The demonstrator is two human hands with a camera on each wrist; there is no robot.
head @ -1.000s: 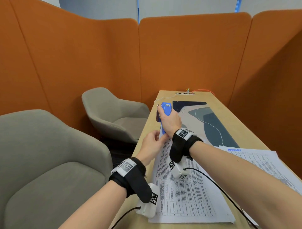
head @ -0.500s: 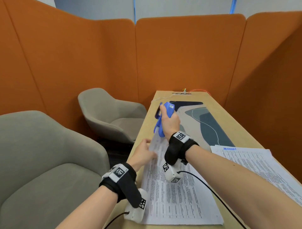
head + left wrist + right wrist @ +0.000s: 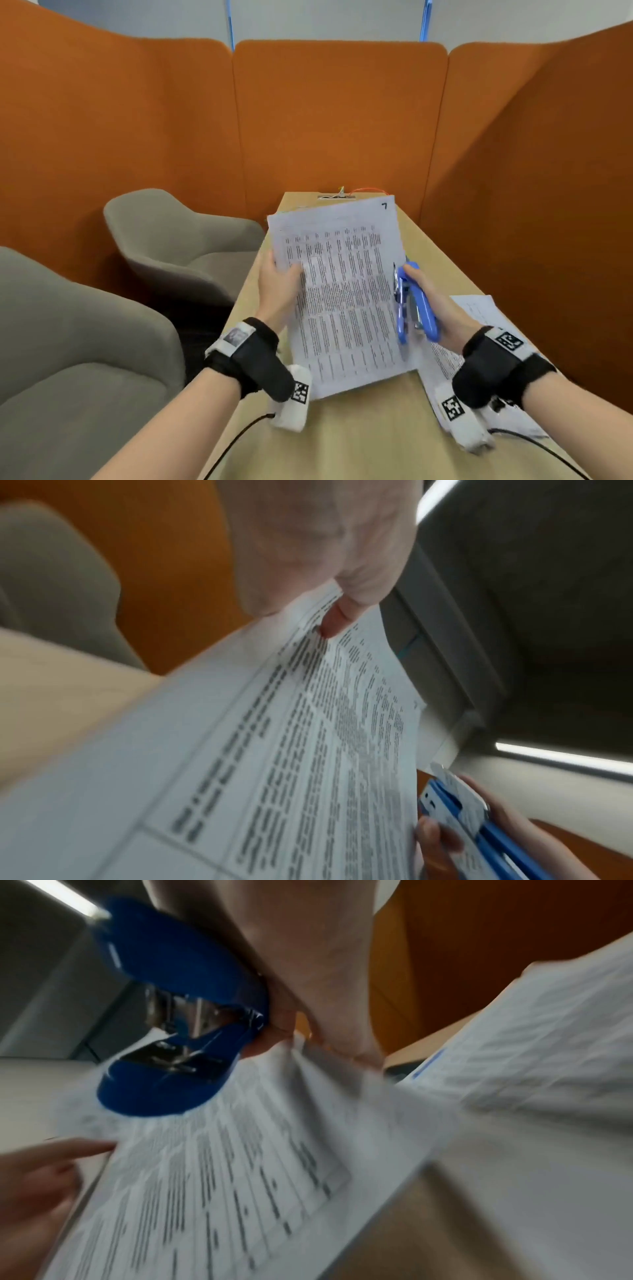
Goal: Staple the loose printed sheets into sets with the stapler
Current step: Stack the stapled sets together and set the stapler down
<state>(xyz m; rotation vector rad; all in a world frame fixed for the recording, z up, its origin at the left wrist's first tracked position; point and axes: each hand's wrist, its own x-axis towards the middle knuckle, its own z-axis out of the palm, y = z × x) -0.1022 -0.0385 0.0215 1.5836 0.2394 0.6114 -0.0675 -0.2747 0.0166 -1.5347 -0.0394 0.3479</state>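
Observation:
My left hand (image 3: 279,284) grips the left edge of a set of printed sheets (image 3: 342,294), thumb on the printed face, and holds it tilted up off the table. In the left wrist view the thumb (image 3: 334,620) presses on the set of sheets (image 3: 308,750). My right hand (image 3: 430,301) grips the blue stapler (image 3: 416,305) at the set's right edge, its jaws slightly apart. The right wrist view shows the stapler (image 3: 178,1010) lying over the set of sheets (image 3: 240,1164), and my right fingers also pinch the paper's edge. More printed sheets (image 3: 476,315) lie on the table under my right wrist.
The narrow wooden table (image 3: 370,435) runs away from me between orange padded partitions (image 3: 339,120). Two grey armchairs (image 3: 178,240) stand to the left. A cable socket with an orange wire (image 3: 337,196) sits at the table's far end.
The set of sheets lay flat on the table; now my left hand has lifted it upright. My right hand has carried the stapler from the set's far left corner to its right edge.

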